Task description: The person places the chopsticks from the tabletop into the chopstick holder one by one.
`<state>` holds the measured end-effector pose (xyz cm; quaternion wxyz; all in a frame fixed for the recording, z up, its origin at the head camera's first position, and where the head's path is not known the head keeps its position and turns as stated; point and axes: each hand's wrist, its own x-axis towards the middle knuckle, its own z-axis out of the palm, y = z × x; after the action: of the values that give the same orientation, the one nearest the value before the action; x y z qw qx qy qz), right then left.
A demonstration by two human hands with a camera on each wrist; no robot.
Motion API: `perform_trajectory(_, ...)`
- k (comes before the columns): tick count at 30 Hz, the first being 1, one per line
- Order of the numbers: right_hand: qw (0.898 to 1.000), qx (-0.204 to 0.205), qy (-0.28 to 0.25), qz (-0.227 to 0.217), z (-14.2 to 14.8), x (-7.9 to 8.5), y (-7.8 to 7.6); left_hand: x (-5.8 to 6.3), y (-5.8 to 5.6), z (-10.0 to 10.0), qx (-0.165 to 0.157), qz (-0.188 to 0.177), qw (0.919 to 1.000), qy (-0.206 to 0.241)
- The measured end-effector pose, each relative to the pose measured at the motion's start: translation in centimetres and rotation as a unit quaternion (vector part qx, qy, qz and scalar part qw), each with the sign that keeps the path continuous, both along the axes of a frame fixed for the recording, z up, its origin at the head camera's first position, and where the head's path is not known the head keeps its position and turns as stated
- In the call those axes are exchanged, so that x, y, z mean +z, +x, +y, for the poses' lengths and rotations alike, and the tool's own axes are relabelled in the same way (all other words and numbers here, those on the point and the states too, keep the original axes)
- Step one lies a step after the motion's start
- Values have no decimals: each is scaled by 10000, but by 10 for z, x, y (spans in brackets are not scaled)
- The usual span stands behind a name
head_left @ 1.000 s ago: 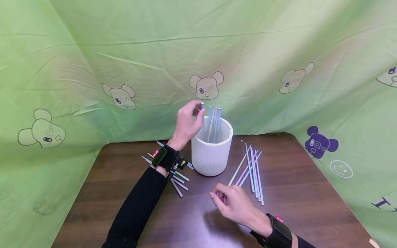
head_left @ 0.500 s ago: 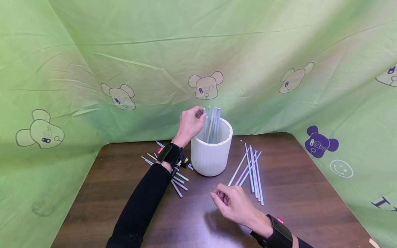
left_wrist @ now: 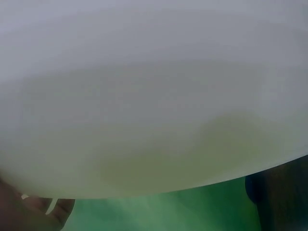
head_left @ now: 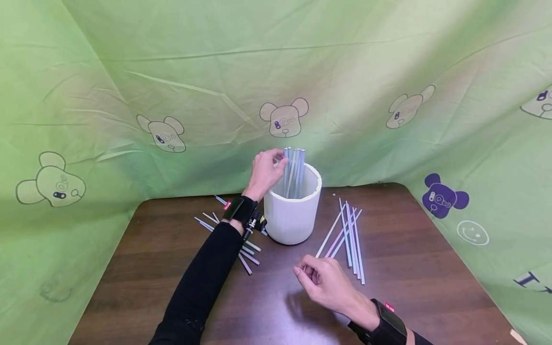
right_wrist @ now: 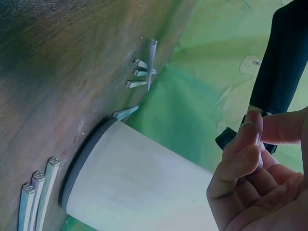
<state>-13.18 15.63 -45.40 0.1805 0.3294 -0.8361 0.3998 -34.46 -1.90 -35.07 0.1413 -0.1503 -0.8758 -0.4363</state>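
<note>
The left hand [head_left: 265, 173] pinches a thin stick [head_left: 285, 178] inside the white pot [head_left: 291, 219], far on the bench [head_left: 414, 258]. The right hand [head_left: 327, 285], loosely curled and empty, is near the right pile of sticks [head_left: 359, 246].

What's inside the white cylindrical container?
Several slim pale-blue and whitish sticks stand inside the container, tops above its rim; its front wall hides their lower ends and the bottom.
</note>
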Motion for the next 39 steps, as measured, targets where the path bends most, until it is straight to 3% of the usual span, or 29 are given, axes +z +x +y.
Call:
perform_trajectory(5, 9995, -273, 130, -33, 4, -1, -4, 0, 5, -2, 271, 340, 9990, 38)
perform_trajectory(8, 9972, -604, 414, -166, 16, -1, -13, 1, 12, -2, 484, 1045, 9933, 29)
perform_trajectory(10, 9933, -859, 718, -286, 27, -1, -23, 2, 21, -1, 554, 1645, 9848, 60)
perform_trajectory(15, 9682, -1629, 1693, -859, 64, 2, -49, 5, 53, 1, 228, 3190, 9474, 102)
perform_trajectory(18, 9439, -2015, 2221, -1386, 90, 6, -63, 1, 75, 4, -174, 3861, 9223, -47)
perform_trajectory(22, 9020, -2415, 2760, -2280, 121, 6, -76, -11, 108, 12, -792, 4407, 8935, -333)
perform_trajectory(25, 8754, -2528, 2981, -2845, 135, 2, -79, -23, 134, 21, -1352, 4784, 8650, -678)
perform_trajectory(27, 8637, -2567, 3029, -3105, 138, -1, -80, -32, 153, 26, -1738, 4928, 8469, -980)
perform_trajectory(29, 8594, -2555, 3020, -3239, 138, -5, -79, -40, 170, 29, -2041, 4960, 8348, -1240)
perform_trajectory(31, 8571, -2545, 2979, -3343, 136, -8, -79, -48, 185, 29, -2247, 4880, 8315, -1409)
perform_trajectory(33, 8553, -2541, 2978, -3394, 133, -10, -78, -57, 196, 27, -2368, 4751, 8345, -1476)
perform_trajectory(39, 8435, -2594, 3165, -3479, 125, -9, -76, -79, 222, 22, -2814, 4025, 8579, -1511)
